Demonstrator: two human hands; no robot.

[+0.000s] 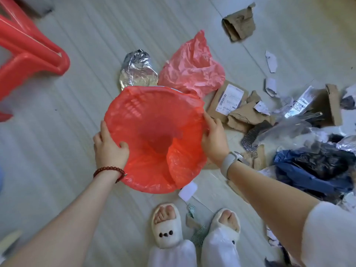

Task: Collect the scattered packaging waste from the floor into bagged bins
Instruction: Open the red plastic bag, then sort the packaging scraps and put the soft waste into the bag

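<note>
Head view, looking straight down. A round bin lined with a thin, glossy red plastic bag (154,135) sits between the person's two hands. The film is stretched over the rim and sags into a wrinkled funnel at the centre, and slotted basket walls show faintly through it on the far side.

Left hand (110,146): fingers and thumb curled over the near-left rim, grasping bag and edge together. A dark red bead bracelet (108,170) circles that wrist.

Right hand (213,140): fingers wrapped round the right rim, pinching the film there. A pale smartwatch (231,160) is on that wrist.

Just beyond the bin lies a crumpled silver foil pouch (136,69), heavily creased and mirror-bright. Beside it, touching the far rim, is a loose pink plastic bag (192,68), matte and rumpled.

To the right, flat brown cardboard with a white shipping label (227,101) lies among torn corrugated scraps. A folded cardboard piece (239,25) lies apart at the top. Further right is a heap of clear and silvery film with dark blue plastic sheeting (308,170). It is blurred, so individual pieces are hard to separate.

A red plastic stool (28,49), moulded and smooth, stands at far left. White open-toed slippers (167,226) are at the bottom, with a small white card (187,190) just ahead of them. The floor (67,112) is pale with a fine wood-like grain.
</note>
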